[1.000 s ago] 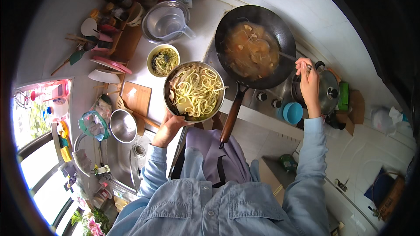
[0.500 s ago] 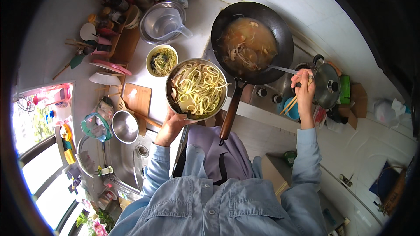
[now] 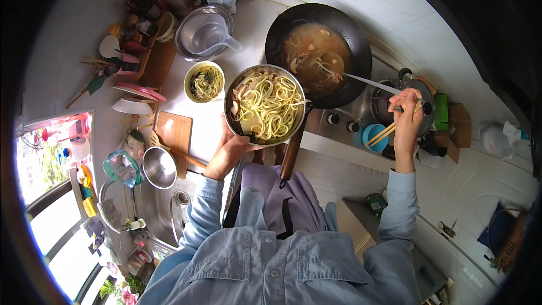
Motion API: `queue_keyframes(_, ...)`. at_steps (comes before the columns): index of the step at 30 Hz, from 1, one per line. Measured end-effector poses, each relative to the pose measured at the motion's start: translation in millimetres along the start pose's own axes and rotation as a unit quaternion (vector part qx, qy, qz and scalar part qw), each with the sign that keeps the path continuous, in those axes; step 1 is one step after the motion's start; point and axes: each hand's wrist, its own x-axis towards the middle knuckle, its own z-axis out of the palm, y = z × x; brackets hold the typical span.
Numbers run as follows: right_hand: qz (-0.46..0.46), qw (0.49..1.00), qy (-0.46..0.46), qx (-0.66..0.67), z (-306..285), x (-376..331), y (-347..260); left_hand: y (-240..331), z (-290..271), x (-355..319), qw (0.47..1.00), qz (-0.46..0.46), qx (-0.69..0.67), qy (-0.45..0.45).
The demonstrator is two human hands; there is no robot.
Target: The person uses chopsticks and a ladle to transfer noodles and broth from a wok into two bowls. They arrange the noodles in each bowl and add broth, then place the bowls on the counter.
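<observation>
My left hand (image 3: 227, 151) grips the near rim of a steel bowl (image 3: 227, 101), its thumb along the edge. Yellowish noodles (image 3: 268, 103) with mushroom strips fill the bowl, which hangs beside the wok and over part of its handle. My right hand (image 3: 406, 114) is closed around the handle of a metal ladle (image 3: 372, 82) and also holds a pair of wooden chopsticks (image 3: 382, 135), pointing down to the left. The ladle's far end is in the brown broth (image 3: 316, 45) of the black wok (image 3: 358, 34), by some pale mushroom strips; its head is mostly hidden.
A smaller bowl of noodles (image 3: 188, 87) stands left of mine. Behind it is a basin (image 3: 182, 42) with a clear plastic ladle (image 3: 214, 39). The wok's wooden handle (image 3: 292, 155) points toward me. A lidded pot (image 3: 419, 93), cutting board (image 3: 179, 126) and sink (image 3: 155, 203) lie around.
The steel bowl has moved right and slightly up, closer to the wok. My right hand has shifted right with the ladle and chopsticks, and the ladle's end has lifted mushroom strips in the broth.
</observation>
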Motion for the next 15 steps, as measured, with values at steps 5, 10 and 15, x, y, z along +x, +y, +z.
queue_keyframes(5,-0.001,1.0,0.015,-0.028,-3.8,1.8,-14.1,5.2,10.0,7.9,0.999,0.0,0.034,0.007)
queue_keyframes(10,-0.006,0.999,0.025,-0.025,-0.6,3.6,-25.0,12.5,20.0,15.0,1.0,0.01,0.021,-0.021)
queue_keyframes(15,-0.004,1.0,0.023,-0.018,-1.2,8.1,-17.8,9.3,17.7,19.7,0.999,0.013,0.021,-0.024)
